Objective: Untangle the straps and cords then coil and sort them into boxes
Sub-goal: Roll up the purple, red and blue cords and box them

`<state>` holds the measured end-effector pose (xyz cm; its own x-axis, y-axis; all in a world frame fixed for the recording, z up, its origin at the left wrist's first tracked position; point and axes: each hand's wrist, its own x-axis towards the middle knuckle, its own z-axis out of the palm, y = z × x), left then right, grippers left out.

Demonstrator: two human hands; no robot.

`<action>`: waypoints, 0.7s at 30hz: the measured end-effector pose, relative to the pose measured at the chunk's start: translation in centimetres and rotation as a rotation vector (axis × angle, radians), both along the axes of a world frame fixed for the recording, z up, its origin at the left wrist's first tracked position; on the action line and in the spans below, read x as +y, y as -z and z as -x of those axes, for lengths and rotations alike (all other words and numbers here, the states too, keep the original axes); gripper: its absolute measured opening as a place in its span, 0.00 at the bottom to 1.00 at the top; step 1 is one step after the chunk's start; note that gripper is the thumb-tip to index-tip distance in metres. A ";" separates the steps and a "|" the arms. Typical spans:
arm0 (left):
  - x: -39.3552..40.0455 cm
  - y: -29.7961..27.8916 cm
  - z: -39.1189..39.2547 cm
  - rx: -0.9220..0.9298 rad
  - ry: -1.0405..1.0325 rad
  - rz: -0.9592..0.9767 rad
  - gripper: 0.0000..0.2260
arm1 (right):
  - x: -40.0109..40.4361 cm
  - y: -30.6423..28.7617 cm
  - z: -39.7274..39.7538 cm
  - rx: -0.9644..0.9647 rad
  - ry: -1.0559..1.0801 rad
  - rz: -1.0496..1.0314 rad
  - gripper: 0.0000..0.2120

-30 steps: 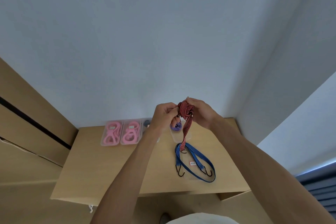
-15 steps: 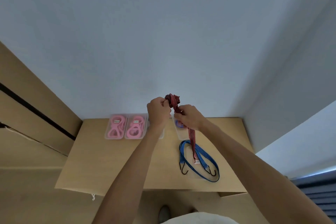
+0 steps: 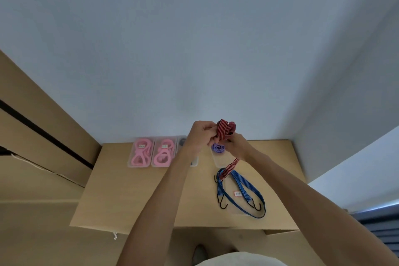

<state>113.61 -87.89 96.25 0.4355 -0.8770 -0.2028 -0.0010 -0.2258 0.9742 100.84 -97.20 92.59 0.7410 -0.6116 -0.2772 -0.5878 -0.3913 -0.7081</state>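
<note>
Currently, the red-and-black striped bungee strap [image 3: 225,129] is being held above the wooden table [image 3: 138,196], at the centre of the frame. Its upper part is showing as a bunched set of flat loops, ribbed with dark lengthwise stripes. One tail is hanging down and leftward below the right wrist, and its end is lying over the blue striped bungee cords [image 3: 239,190] at the lower right of the table.

The left hand [image 3: 199,134] is gripping the left side of the bunch, fingers curled round it. The right hand [image 3: 235,146] is pinching the strap from beneath, fingers curled; the loops are projecting above both sets of fingertips.

Behind the hands, a purple coiled cord [image 3: 218,148] is lying in a clear box [image 3: 222,162]. At the left, two clear boxes are holding pink coiled cords [image 3: 141,153] [image 3: 164,153].
</note>
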 end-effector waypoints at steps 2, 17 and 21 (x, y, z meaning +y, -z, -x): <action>-0.7 0.1 0.4 -0.005 -0.143 -0.016 0.09 | 0.9 -0.3 -0.1 0.007 -0.044 -0.005 0.14; -0.4 2.2 -1.8 -0.466 -0.135 -0.260 0.11 | -1.8 -4.1 -1.0 -0.262 -0.014 0.257 0.03; -0.3 1.4 -0.6 -0.577 0.021 -0.184 0.10 | -2.4 -4.8 -1.1 -0.379 0.009 0.196 0.05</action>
<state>114.22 -88.14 94.89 0.5036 -0.8595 -0.0877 -0.5239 -0.3845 0.7600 101.94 -99.56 97.36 0.7625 -0.6325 0.1362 -0.3042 -0.5362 -0.7874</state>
